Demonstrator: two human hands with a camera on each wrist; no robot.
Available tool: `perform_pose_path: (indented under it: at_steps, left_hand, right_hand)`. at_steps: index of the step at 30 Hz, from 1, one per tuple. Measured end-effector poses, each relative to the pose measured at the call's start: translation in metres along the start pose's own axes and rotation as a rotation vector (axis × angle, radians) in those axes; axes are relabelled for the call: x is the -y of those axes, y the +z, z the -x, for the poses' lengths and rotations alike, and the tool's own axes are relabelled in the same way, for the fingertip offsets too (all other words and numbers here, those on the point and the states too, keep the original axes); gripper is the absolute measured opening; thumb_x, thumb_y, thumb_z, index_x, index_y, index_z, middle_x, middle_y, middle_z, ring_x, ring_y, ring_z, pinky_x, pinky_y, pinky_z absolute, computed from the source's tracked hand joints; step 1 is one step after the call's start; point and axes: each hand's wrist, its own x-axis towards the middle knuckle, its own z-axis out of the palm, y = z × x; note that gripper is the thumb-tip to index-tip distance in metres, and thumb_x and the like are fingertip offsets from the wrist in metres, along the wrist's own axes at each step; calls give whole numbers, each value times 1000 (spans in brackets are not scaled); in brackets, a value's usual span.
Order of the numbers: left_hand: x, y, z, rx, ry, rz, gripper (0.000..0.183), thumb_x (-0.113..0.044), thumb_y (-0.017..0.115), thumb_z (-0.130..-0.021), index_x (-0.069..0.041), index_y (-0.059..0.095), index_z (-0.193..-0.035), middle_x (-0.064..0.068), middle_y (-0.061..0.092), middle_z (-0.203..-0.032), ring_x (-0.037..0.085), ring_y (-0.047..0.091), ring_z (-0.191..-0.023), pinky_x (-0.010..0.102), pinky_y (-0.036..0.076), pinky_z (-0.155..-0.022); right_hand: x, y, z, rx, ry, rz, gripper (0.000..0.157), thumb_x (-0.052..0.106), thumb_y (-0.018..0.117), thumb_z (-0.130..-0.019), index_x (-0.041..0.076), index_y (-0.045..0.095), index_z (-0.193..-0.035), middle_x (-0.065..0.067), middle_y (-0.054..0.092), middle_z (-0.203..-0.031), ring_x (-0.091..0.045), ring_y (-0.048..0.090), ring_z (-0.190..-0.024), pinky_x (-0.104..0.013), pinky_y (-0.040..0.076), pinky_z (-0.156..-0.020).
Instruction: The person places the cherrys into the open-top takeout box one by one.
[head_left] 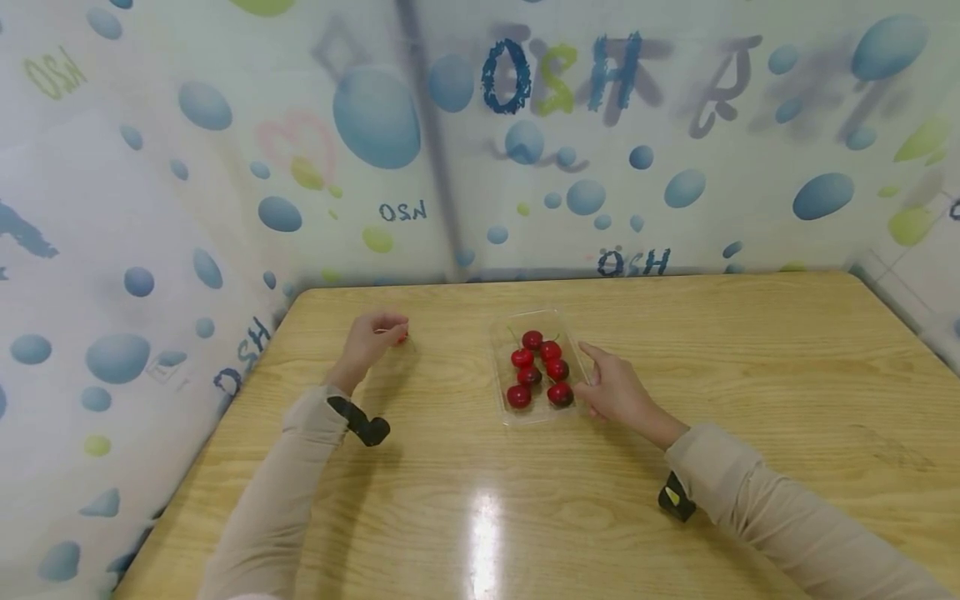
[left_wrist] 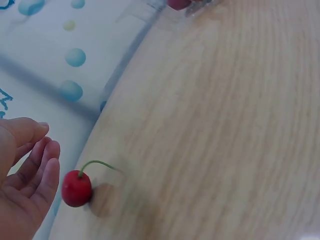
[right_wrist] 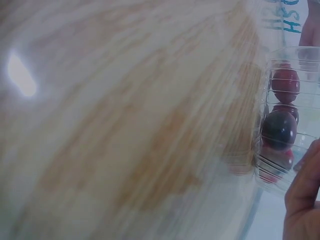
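In the head view my left hand [head_left: 372, 335] is at the table's left, fingers loosely bent, beside a single red cherry [head_left: 403, 337] that it partly covers. The left wrist view shows that cherry [left_wrist: 76, 189] with its curved green stem on the wood, a small gap away from the left hand [left_wrist: 30, 172]. My right hand [head_left: 617, 385] holds the right side of a clear plastic box [head_left: 504, 412] with several dark red cherries [head_left: 529, 376] in it. From the right wrist, the right hand [right_wrist: 305, 200] appears against the wall of the box [right_wrist: 265, 180].
The box stands on a light wooden table [head_left: 435, 500], between the two hands. Behind and left of the table hangs a white sheet [head_left: 480, 183] printed with blue and green drops and letters. Black wrist cameras [head_left: 367, 427] sit on both sleeves.
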Motion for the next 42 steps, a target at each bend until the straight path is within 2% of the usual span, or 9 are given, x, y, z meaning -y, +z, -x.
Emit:
perform_pose_path:
  at_steps: [4, 12, 17, 23, 35, 42]
  left_hand:
    - [7, 4, 5, -4, -13, -19, 30, -13, 55, -88, 7, 56, -110, 21, 56, -102, 31, 55, -93, 39, 46, -79]
    - [11, 13, 10, -94, -68, -89, 25, -14, 56, -87, 3, 60, -104, 18, 57, -103, 30, 53, -94, 37, 45, -76]
    - [15, 20, 12, -134, -98, -124, 22, -13, 59, -85, 3, 62, -100, 18, 59, -95, 29, 56, -86, 33, 46, -70]
    - [18, 26, 14, -163, -93, -174, 21, -12, 59, -84, 3, 63, -98, 17, 61, -91, 25, 57, -80, 25, 43, -62]
    - [15, 32, 13, -189, -111, -243, 21, -14, 60, -83, 2, 65, -96, 16, 63, -89, 24, 56, -80, 25, 42, -62]
    - [15, 36, 14, -222, -85, -247, 20, -13, 63, -81, 3, 66, -92, 16, 63, -86, 24, 56, -78, 26, 42, -61]
  right_hand:
    - [0, 0, 0, 1, 3, 3, 65, -3, 55, -76, -4, 28, -135, -3, 44, -47, -12, 43, -32, -24, 35, -34]
    - [0, 0, 0, -4, 2, 16, 64, -2, 55, -76, -5, 28, -135, -3, 44, -47, -11, 43, -31, -23, 34, -33]
    - [0, 0, 0, -5, -1, 17, 64, -2, 55, -76, -5, 28, -135, -3, 44, -47, -12, 43, -31, -24, 35, -33]
    - [0, 1, 0, -4, -1, 26, 65, -1, 55, -76, -5, 28, -135, -3, 44, -48, -11, 44, -31, -23, 35, -34]
    - [2, 1, 0, -4, 8, 20, 65, -2, 56, -76, -4, 29, -135, -3, 44, -47, -11, 43, -31, -24, 35, -34]
    - [2, 0, 0, -3, 12, 20, 65, -1, 56, -76, -4, 28, -135, -3, 44, -47, -11, 43, -31, -24, 35, -33]
